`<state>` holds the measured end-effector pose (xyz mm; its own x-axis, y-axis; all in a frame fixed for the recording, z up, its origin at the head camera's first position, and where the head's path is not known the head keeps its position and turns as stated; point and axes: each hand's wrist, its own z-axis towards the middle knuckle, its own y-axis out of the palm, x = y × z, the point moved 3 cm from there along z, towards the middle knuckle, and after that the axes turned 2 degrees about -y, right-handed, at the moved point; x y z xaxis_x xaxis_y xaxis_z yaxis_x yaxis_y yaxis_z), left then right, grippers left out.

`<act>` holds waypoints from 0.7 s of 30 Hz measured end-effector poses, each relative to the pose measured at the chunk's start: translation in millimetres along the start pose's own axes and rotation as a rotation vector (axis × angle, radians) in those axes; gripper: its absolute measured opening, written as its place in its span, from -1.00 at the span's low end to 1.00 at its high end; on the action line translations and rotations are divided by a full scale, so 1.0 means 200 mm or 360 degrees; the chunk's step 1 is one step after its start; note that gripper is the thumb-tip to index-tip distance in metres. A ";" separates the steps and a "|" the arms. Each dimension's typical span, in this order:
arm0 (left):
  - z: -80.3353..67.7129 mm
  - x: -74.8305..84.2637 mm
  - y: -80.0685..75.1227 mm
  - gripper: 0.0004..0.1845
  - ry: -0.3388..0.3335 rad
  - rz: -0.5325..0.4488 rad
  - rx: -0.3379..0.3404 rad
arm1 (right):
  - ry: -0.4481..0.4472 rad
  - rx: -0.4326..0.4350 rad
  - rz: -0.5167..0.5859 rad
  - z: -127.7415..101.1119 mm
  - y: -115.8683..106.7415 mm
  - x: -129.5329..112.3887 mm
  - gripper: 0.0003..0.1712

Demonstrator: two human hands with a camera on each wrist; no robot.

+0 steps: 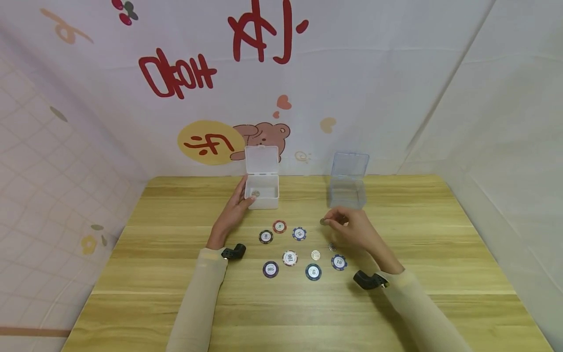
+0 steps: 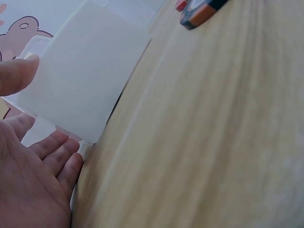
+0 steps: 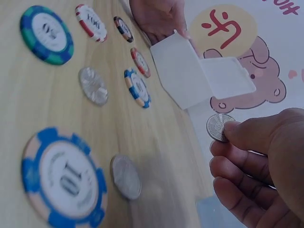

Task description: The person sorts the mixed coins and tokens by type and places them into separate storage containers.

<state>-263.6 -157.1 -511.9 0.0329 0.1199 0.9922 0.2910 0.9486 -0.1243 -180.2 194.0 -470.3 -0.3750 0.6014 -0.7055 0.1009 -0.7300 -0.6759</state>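
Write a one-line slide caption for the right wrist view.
Right hand pinches a silver coin above the wooden table, with poker chips and two loose coins spread alongside.

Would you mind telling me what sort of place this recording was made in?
Probably a small staged tabletop booth rather than a lived-in room: a wooden table is closed in by a printed cartoon bear backdrop and plain white sheets, with poker chips and two small clear plastic boxes laid out.

My right hand (image 3: 266,161) pinches a silver coin (image 3: 218,127). White box (image 1: 262,188), clear bluish box (image 1: 347,186), blue-white "10" chip (image 3: 64,178), light wood-grain table (image 1: 440,274).
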 end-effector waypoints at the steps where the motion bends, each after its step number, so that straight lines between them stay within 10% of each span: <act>1: 0.00 0.00 0.00 -0.19 -0.0001 0.0003 0.0001 | -0.0005 0.0000 0.0014 0.01 0.00 -0.01 -0.93; 21: -0.01 0.00 0.00 -0.21 -0.0029 0.0047 0.0014 | 0.0021 0.0097 0.0047 0.18 0.07 -0.13 -0.90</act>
<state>-262.5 -158.3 -512.1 0.0239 0.1528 0.9880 0.2814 0.9473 -0.1533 -203.2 157.2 -454.0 -0.3602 0.5830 -0.7282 0.0551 -0.7660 -0.6405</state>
